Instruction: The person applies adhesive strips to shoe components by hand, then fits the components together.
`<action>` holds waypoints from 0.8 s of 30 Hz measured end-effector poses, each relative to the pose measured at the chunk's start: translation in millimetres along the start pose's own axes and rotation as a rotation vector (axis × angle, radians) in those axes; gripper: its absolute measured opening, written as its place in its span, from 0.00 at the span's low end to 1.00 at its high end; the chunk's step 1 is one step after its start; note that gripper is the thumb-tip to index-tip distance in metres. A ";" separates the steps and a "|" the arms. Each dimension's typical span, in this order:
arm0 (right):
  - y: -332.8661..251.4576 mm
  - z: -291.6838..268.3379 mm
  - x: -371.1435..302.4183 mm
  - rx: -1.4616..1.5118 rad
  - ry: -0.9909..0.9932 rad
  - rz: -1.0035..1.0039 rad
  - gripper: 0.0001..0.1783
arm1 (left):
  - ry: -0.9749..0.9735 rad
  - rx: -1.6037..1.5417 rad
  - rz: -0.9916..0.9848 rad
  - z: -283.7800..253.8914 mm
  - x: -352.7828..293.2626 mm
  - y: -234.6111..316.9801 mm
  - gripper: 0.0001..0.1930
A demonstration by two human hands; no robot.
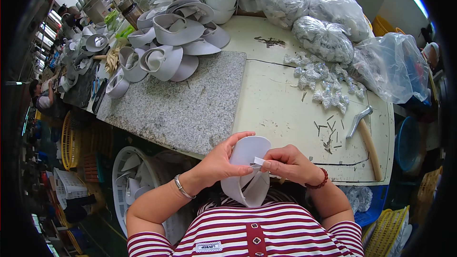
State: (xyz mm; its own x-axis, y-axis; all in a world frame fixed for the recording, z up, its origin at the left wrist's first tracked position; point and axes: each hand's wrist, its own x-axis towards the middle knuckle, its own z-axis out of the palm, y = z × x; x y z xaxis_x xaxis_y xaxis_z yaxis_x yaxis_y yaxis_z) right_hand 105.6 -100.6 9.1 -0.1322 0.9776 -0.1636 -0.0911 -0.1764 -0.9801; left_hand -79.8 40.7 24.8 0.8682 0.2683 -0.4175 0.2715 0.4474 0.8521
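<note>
Close to my body, my left hand (231, 159) is closed on a white sun visor (248, 148), its thumb pressing on the inner side. My right hand (289, 164) pinches a short white strap end (259, 161) at the visor's right edge. Between the two thumbs a small dark spot shows on the strap, too small to name. The visor is tilted, with its curved band hanging down toward my lap. Just beyond my hands lies the table's front edge, and a hammer (365, 138) with a wooden handle rests to the right.
White visors (176, 31) are heaped beyond a grey stone slab (181, 100). Small silvery bows (328, 85) lie on the table (271, 114) near filled plastic bags (323, 38). Thin dark metal strips (328, 140) are scattered by the hammer. A white basket (120, 171) holding white pieces stands at lower left.
</note>
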 end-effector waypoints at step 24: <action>-24.0 10.1 9.6 -0.558 0.011 -0.160 0.11 | -0.056 -0.017 0.029 -2.7 -5.3 -11.1 0.29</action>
State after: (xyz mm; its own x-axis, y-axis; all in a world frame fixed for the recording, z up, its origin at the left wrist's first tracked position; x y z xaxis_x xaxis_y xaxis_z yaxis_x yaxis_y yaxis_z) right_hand 96.6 -88.2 32.3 -0.1496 0.9887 -0.0066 0.4253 0.0583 -0.9032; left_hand -88.5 36.6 16.7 0.8975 0.2333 -0.3743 0.2396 0.4547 0.8578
